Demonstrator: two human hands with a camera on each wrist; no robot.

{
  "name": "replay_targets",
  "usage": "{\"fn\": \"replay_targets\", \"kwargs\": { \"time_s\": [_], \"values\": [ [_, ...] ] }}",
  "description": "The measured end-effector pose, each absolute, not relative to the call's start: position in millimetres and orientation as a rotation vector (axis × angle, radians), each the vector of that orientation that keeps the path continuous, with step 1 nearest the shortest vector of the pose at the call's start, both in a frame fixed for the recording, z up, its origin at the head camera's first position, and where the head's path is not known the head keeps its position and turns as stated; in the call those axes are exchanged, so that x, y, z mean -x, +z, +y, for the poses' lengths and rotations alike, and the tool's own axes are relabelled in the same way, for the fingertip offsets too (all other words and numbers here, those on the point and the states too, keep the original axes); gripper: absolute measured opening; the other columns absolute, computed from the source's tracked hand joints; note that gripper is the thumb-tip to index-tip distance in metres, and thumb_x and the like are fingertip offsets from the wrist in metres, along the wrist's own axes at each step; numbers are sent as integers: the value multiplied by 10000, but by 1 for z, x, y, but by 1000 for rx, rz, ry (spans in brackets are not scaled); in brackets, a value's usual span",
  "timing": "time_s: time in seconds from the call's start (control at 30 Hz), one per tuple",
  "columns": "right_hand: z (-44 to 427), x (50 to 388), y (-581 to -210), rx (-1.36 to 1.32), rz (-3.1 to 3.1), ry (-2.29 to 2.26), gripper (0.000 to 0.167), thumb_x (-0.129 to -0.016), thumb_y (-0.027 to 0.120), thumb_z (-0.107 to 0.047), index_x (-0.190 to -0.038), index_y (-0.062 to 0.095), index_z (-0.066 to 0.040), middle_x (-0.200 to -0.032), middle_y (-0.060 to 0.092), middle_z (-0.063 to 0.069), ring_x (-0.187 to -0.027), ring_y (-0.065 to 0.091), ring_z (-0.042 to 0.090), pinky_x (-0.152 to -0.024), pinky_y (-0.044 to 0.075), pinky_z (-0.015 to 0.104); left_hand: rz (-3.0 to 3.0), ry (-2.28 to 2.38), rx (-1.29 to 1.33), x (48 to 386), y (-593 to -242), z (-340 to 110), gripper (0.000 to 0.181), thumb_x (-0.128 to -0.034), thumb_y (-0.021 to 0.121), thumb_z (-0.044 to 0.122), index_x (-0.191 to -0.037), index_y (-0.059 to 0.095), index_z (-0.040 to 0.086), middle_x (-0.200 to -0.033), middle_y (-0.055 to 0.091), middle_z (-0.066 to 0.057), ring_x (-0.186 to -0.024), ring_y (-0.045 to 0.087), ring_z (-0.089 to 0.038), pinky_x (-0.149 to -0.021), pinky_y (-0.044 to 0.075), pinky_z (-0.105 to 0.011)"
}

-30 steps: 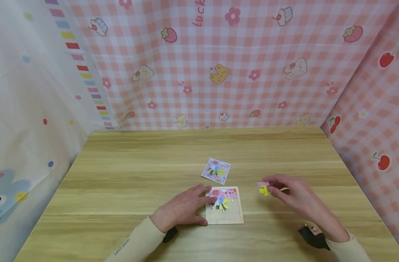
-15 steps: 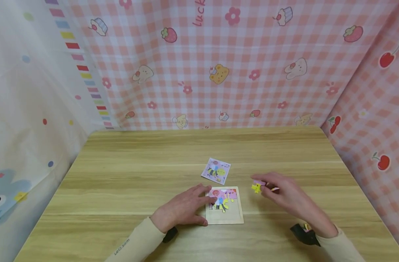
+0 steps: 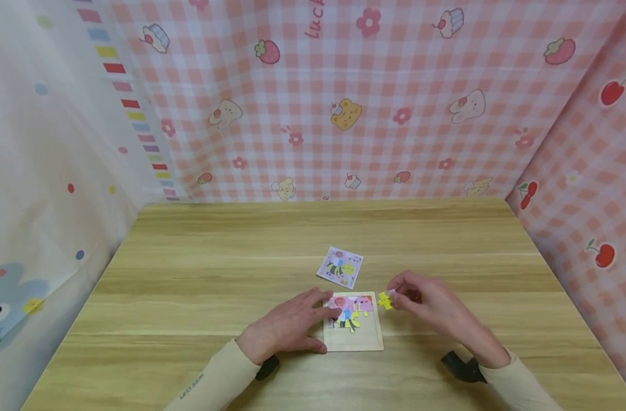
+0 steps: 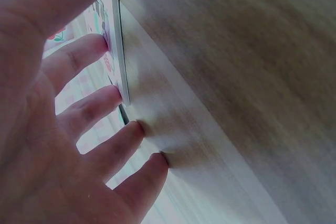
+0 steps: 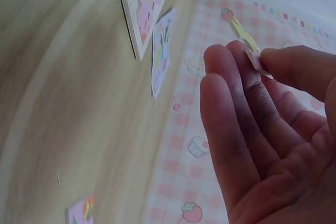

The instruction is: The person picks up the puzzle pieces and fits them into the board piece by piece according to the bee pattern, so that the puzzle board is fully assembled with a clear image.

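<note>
A wooden puzzle board [image 3: 355, 341] lies on the table, its upper part filled with joined pieces that show part of a bee on pink. My left hand [image 3: 292, 322] rests over the board's left side with fingers spread and fairly straight; in the left wrist view its fingertips [image 4: 113, 95] touch the board's edge and the table. Between thumb and fingers, my right hand [image 3: 433, 299] pinches a yellow and pink puzzle piece [image 3: 384, 301], held just off the board's upper right edge. The right wrist view shows that puzzle piece [image 5: 244, 35] edge-on between thumb and fingertips.
Behind the board lies a square picture card [image 3: 340, 267] with the whole bee. Another loose puzzle piece [image 5: 81, 211] lies on the table in the right wrist view. Patterned cloth [image 3: 313, 114] hangs along the table's back and sides.
My right hand has moved left with the puzzle piece, which has come from well right of the board to its right edge. The left hand has stayed in place.
</note>
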State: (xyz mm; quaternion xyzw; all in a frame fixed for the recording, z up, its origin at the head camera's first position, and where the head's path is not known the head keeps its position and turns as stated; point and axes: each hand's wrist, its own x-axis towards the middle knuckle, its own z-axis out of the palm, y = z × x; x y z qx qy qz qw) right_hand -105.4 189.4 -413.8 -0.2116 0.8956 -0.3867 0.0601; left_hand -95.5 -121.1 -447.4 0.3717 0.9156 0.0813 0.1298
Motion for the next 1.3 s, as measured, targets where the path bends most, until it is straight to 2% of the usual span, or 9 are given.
{"fn": "replay_targets", "kwargs": {
  "time_s": [0.23, 0.4, 0.57, 0.9, 1.3],
  "values": [
    [181, 106, -421, 643, 2715, -1168, 48, -996, 706, -150, -975, 715, -108, -882, 704, -93, -809, 644, 60, -739, 585, 256, 2655, 238, -1077, 96, -447, -121, 726, -885, 793, 497, -1522, 540, 257, -1626, 393, -71, -1496, 367, -314, -1231, 316, -405],
    [176, 107, -425, 658, 2714, -1159, 51, -984, 709, -110, -947, 728, -140, -907, 690, -98, -850, 627, 74, -770, 584, 265, 2656, 239, -1080, 97, -447, -121, 730, -880, 798, 496, -1520, 543, 253, -1625, 394, -73, -1495, 368, -318, -1229, 319, -407],
    [173, 106, -426, 695, 2718, -1151, 135, -949, 728, -44, -932, 728, -178, -918, 687, -96, -837, 604, 76, -745, 561, 251, 2658, 235, -1085, 97, -447, -120, 732, -876, 801, 498, -1516, 548, 251, -1621, 399, -77, -1487, 380, -314, -1226, 325, -408],
    [167, 107, -431, 692, 2679, -1146, 164, -921, 717, 13, -946, 736, -148, -902, 712, -98, -823, 656, 75, -699, 568, 232, 2656, 245, -1076, 97, -445, -121, 742, -872, 803, 494, -1520, 543, 242, -1626, 391, -85, -1492, 369, -333, -1231, 313, -415],
    [164, 109, -441, 681, 2602, -1101, 125, -943, 723, -41, -925, 735, -163, -890, 690, -86, -800, 636, 71, -668, 549, 231, 2647, 250, -1083, 96, -446, -121, 729, -882, 797, 493, -1519, 545, 245, -1625, 392, -77, -1493, 368, -314, -1229, 318, -409]
  ]
}}
